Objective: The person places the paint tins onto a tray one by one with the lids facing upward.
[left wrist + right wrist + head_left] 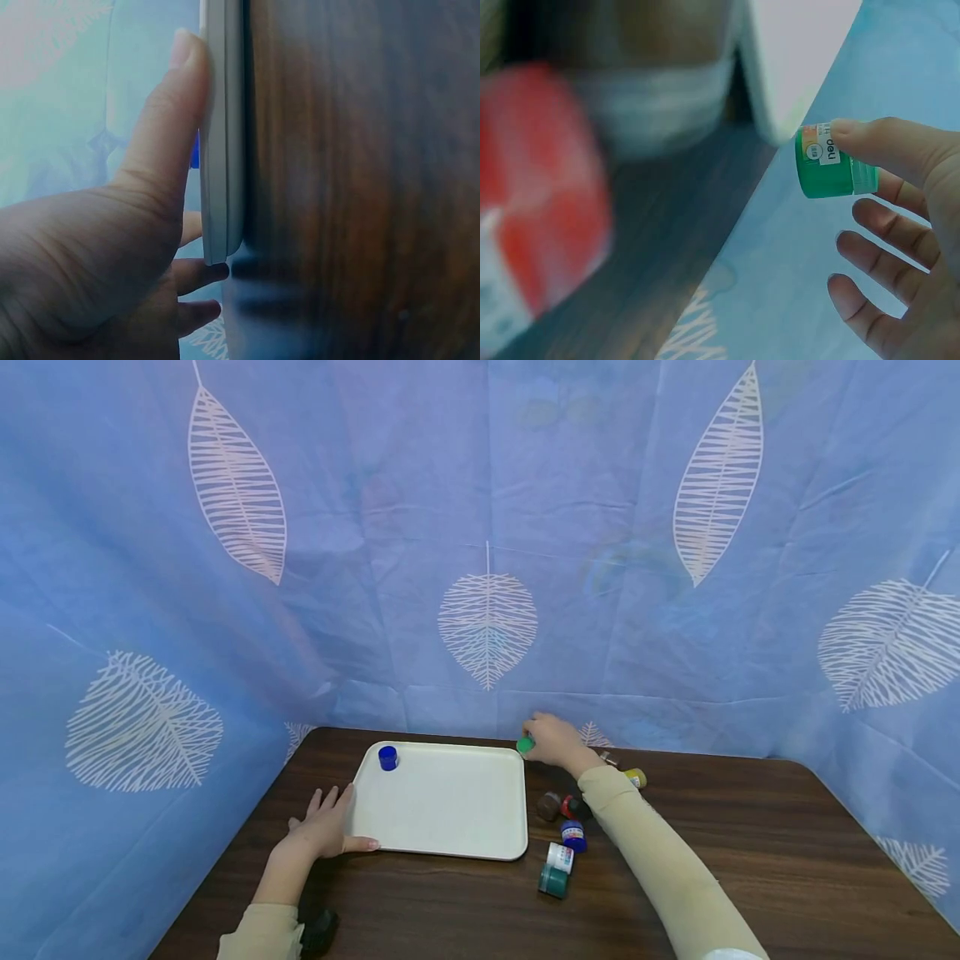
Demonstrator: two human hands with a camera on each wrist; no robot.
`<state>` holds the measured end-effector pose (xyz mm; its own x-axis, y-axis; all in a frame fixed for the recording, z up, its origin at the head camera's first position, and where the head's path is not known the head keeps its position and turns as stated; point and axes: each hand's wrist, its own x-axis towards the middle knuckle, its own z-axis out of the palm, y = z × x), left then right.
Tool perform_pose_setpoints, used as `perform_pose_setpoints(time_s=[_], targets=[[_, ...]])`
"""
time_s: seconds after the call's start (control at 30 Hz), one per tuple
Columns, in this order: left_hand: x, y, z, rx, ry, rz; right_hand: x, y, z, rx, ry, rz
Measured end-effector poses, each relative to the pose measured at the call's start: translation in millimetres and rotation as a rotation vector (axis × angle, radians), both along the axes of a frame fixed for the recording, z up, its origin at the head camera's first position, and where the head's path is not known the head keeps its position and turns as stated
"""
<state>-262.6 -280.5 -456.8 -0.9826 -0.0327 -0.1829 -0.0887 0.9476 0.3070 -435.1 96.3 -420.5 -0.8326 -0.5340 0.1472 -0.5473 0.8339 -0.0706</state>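
We're looking down at a dark wooden table [750,860] with a white tray [450,810] in the middle of it. Our left hand [326,828] lies flat at the tray's near left corner, fingers straight and spread, thumb pressed along the near edge; the left wrist view shows the thumb [169,127] right against the rim. Our right hand [553,742] is over at the tray's far right corner, pinching a small green jar [526,744]. The right wrist view shows that jar held between thumb and a finger, just beside the tray corner, other fingers loose and open. A blue jar [387,757] stands in the tray's far left corner. Right of the tray, several more little jars [564,839] cluster on the table beneath our forearm.
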Motion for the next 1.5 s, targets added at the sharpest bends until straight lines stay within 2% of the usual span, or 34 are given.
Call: perform_pose_setpoints(time_s=[0.27,0.43,0.6,0.97,1.2,1.5], targets=[[-1.4,-1,-1.1,0.01,0.002,0.01,5.3,-34,8.8,-0.012,0.018,0.047],[-2.2,-2,-3.9,0.019,0.007,0.006,10.7,-55,10.1,-0.052,-0.017,0.069],[-2.9,-2,-6.6,0.027,0.006,0.005,12.2,-76,6.1,-0.105,-0.043,0.087],[-5.0,-3,-6.0,0.022,-0.008,0.014,20.3,-115,-11.8,-0.127,-0.099,0.094],[-5.2,-2,-6.2,0.021,-0.003,0.011,21.6,-132,-21.6,-0.164,-0.134,0.046],[-4.5,0,-4.1,-0.009,0.022,-0.007,21.3,-141,-23.4,-0.195,-0.172,-0.008]])
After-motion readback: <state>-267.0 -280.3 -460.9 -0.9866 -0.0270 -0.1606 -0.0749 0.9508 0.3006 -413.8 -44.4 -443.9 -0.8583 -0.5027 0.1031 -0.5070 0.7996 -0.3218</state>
